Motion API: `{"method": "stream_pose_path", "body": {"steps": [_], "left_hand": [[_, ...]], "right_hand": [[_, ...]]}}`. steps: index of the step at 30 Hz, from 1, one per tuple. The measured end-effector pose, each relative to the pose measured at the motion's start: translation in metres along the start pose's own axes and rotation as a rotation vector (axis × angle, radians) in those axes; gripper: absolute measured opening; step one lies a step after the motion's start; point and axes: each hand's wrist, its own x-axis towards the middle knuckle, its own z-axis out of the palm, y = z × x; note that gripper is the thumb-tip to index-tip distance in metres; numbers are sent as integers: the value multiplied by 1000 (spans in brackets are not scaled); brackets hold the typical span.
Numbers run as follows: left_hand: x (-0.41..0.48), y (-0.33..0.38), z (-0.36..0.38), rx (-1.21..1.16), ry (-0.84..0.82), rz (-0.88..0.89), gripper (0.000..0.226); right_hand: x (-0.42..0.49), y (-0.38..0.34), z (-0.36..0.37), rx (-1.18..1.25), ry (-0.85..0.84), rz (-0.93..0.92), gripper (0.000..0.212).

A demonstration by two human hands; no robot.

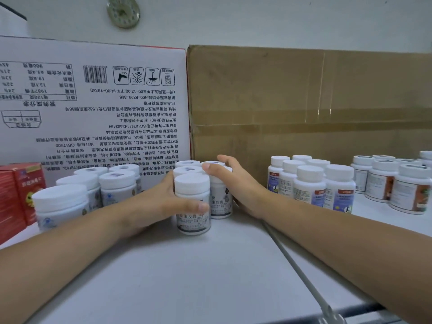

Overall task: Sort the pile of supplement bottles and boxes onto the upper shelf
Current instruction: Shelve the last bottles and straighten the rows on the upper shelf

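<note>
Pale wall (257, 22), evenly lit, bearing one round clock (123, 12) (dial too blurred to read); below it, a white printed carton (93, 108) touching a brown taped carton (304, 101), both on a white shelf (187, 277).

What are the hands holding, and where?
The left hand grips the front bottle round its body; the right hand holds the neighbouring bottle at its cap.

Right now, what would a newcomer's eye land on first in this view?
The left hand and right hand cup a cluster of white-capped bottles at the centre of the shelf. Behind them stand a white carton printed upside down, on the left, and a brown cardboard box, on the right.
</note>
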Motion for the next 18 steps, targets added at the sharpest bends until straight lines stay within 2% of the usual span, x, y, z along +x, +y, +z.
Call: {"method": "stream_pose_path", "body": {"steps": [6, 10, 18], "left_hand": [[1, -4, -2, -51, 100, -84, 107], [-2, -3, -3, 13, 182, -165, 125], [-2, -4, -3, 25, 128, -156, 120]], "right_hand": [[6, 6, -2, 84, -16, 20, 104], [8, 8, -2, 84, -29, 22, 102], [5, 3, 2, 216, -66, 57, 101]]}}
